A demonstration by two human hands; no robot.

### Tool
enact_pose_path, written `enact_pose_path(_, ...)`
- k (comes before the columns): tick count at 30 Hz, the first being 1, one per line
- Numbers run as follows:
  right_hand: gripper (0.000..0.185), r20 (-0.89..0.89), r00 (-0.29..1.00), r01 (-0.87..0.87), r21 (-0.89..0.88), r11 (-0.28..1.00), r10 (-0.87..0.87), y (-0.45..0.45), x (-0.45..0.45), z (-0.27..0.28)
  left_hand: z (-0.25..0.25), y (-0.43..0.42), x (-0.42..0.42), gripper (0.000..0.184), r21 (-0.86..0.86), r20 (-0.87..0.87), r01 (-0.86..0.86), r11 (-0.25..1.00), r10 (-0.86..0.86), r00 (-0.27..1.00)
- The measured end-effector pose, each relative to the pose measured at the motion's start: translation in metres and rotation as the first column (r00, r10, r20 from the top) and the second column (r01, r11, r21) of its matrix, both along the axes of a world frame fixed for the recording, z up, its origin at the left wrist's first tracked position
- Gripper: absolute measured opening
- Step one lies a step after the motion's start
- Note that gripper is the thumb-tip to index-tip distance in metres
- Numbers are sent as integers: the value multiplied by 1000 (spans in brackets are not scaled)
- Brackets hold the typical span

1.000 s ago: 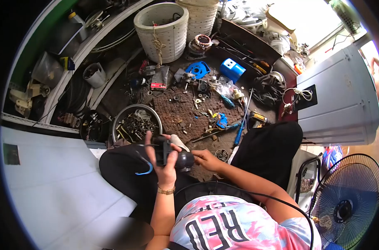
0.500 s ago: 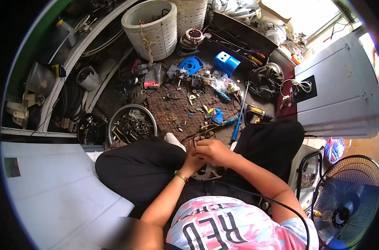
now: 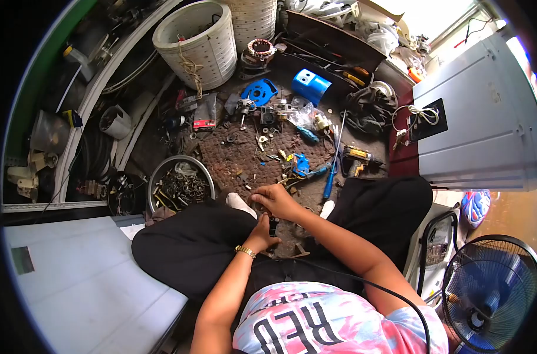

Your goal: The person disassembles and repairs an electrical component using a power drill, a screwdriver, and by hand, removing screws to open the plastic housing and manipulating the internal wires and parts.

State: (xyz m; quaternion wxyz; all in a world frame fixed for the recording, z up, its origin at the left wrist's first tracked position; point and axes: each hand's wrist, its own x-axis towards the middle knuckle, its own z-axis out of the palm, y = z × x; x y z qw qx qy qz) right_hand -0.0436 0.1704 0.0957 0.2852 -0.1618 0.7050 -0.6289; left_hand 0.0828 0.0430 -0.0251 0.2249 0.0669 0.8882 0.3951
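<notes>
My left hand, with a gold watch on its wrist, is closed around a small black part, whose exact kind I cannot make out. Just beyond it is my right hand, its fingers bent and the tips together; whatever they pinch, if anything, is too small to tell. The two hands are apart, above the floor between my legs. Ahead of them on the dark, worn mat lie a blue plastic piece with wires, a blue-handled screwdriver and several small loose parts.
A metal bowl of small hardware sits left of my foot. Farther off are a blue motor cover, a motor stator and a perforated white tub. A yellow drill lies right; a fan stands behind it.
My hands, joined half a second ago, have separated. The right moved slightly forward and left, while the left dropped a little toward me, uncovering the black part. The whole view shifted slightly.
</notes>
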Motion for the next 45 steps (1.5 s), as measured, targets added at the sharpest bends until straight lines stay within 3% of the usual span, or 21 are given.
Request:
enact_pose_path(5,20,-84,995,-55,82,995,62,0,3,-1,2,-9,-21,73,99,162,-31,995,15,987)
enact_pose_path(6,21,-211,977,-18,51,999,28,-4,5,-16,4,-13,-28,66,132,172,-29,991,6,985)
enact_pose_path(7,20,-201,978,-33,77,997,47,-6,5,-11,17,-14,-36,60,164,181,-28,986,-2,983)
enact_pose_path(8,19,-190,980,-47,102,994,66,-8,4,-5,32,-14,-36,38,112,245,-204,973,172,954)
enact_pose_path(9,18,-179,980,-62,127,990,84,-10,3,-1,47,-11,-41,33,372,288,-415,830,322,902)
enact_pose_path(10,18,-271,958,-47,173,984,94,-12,2,-1,57,-9,-45,28,582,371,-573,578,438,819)
enact_pose_path(11,17,-361,926,-30,216,976,108,-15,0,-1,63,-9,-47,24,714,482,-655,248,504,717)
enact_pose_path(12,17,-447,886,-7,255,967,125,-19,-2,-1,49,-17,-46,18,664,539,-726,178,558,630)
enact_pose_path(15,18,-535,826,96,446,890,180,-23,-4,2,48,-25,-48,20,677,414,-664,316,582,700)
enact_pose_path(16,18,-548,819,129,463,877,169,-24,-2,3,49,-21,-47,20,678,446,-681,276,582,680)
enact_pose_path(19,19,-584,803,232,495,837,123,-23,9,8,53,-17,-40,17,653,364,-635,413,564,741)
enact_pose_path(22,22,-630,767,305,524,795,121,-19,12,10,60,-17,-42,14,687,284,-625,370,655,700)
enact_pose_path(25,26,-588,780,269,624,734,214,-16,8,6,48,-18,-48,14,712,250,-589,381,647,720)
enact_pose_path(28,26,-558,791,199,622,757,250,-15,5,-3,39,-19,-53,12,699,173,-589,406,703,690)
enact_pose_path(31,26,-518,837,152,532,833,177,-12,19,-6,45,-19,-58,11,733,372,-659,166,714,593)
enact_pose_path(35,30,-423,856,10,589,808,298,5,31,-20,8,-33,-81,16,680,401,-728,93,783,475)
enact_pose_path(39,34,-298,804,-73,810,582,514,29,25,-17,-22,-47,-110,12,634,449,-768,-93,853,267)
enact_pose_path(40,34,-320,795,-86,781,619,515,28,21,-5,-28,-51,-112,22,616,523,-772,-158,815,250)
enact_pose_path(43,35,-390,771,-124,684,719,504,32,2,32,-54,-63,-120,40,544,550,-823,-162,810,203)
enact_pose_path(44,36,-418,768,-124,646,753,486,37,-5,40,-46,-65,-118,59,470,554,-879,-80,802,224)
enact_pose_path(45,37,-450,763,-121,605,787,464,42,-14,52,-42,-67,-120,58,432,552,-901,-41,802,228)
